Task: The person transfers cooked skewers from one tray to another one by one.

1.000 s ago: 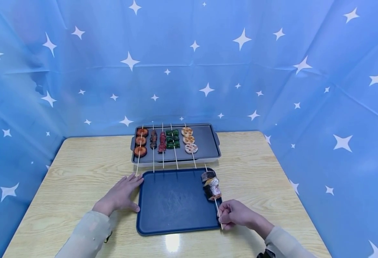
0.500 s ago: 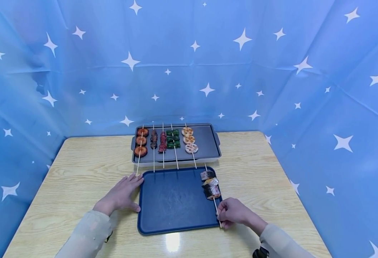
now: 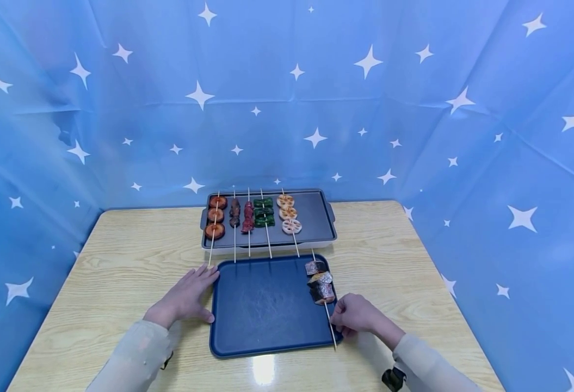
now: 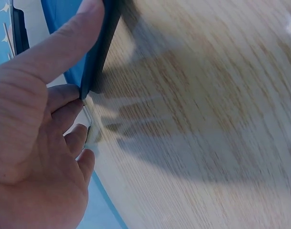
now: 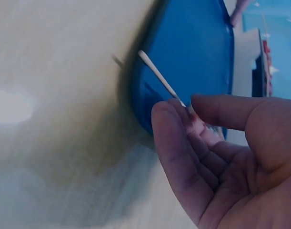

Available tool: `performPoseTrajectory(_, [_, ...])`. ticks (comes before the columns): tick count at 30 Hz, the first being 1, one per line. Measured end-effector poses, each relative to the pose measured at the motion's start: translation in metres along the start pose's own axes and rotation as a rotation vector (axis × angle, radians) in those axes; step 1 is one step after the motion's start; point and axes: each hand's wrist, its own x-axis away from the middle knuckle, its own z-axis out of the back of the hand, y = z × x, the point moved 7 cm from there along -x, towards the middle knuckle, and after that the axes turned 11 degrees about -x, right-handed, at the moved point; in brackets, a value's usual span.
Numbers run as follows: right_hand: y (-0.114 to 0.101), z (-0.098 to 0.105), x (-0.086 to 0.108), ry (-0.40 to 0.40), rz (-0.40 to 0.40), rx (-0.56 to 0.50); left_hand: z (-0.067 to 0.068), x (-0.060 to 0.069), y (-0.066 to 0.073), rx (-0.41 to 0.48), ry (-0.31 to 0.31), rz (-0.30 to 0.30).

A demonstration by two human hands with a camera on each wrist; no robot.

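A skewer of dark-skinned fish chunks (image 3: 320, 283) lies along the right side of the blue tray (image 3: 267, 305), its bare wooden stick (image 5: 157, 74) pointing toward the near right corner. My right hand (image 3: 357, 316) is at that corner beside the stick. In the right wrist view, the thumb and index fingertips stand slightly apart, with the stick passing by them. My left hand (image 3: 186, 299) rests at the tray's left edge, fingers extended. Its thumb (image 4: 64, 45) touches the tray rim, and other fingertips meet the far left corner.
Behind the tray stands a dark grill pan (image 3: 313, 218). Skewers of mushroom slices (image 3: 215, 231), dark meat (image 3: 235, 212), red meat (image 3: 247, 218), green pepper (image 3: 264, 212) and lotus root (image 3: 291, 226) lie on it, sticks overhanging the front. A starry blue curtain (image 3: 267, 136) surrounds the wooden table (image 3: 389, 261).
My right hand has shifted slightly up along the stick, and its pinch has loosened. The skewer's handle end swung slightly left. My left hand stays in place.
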Motion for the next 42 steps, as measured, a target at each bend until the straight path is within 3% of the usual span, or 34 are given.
performPoseTrajectory(4, [-0.009, 0.012, -0.007, 0.004, 0.012, 0.003, 0.0, 0.0, 0.0, 0.008, -0.001, 0.0])
performPoseTrajectory(12, [-0.042, 0.035, -0.026, 0.053, 0.125, 0.039, -0.001, -0.002, 0.004, 0.025, 0.004, -0.01])
performPoseTrajectory(21, [-0.073, 0.052, -0.05, 0.199, 0.191, 0.06, 0.001, -0.002, 0.005, 0.042, 0.019, -0.013])
performPoseTrajectory(30, [-0.097, 0.05, -0.071, 0.262, 0.241, 0.113, 0.002, -0.002, 0.006, 0.037, 0.012, -0.012])
performPoseTrajectory(42, [-0.102, 0.033, -0.096, 0.266, 0.182, 0.077, 0.001, 0.003, 0.005, 0.041, -0.012, 0.018])
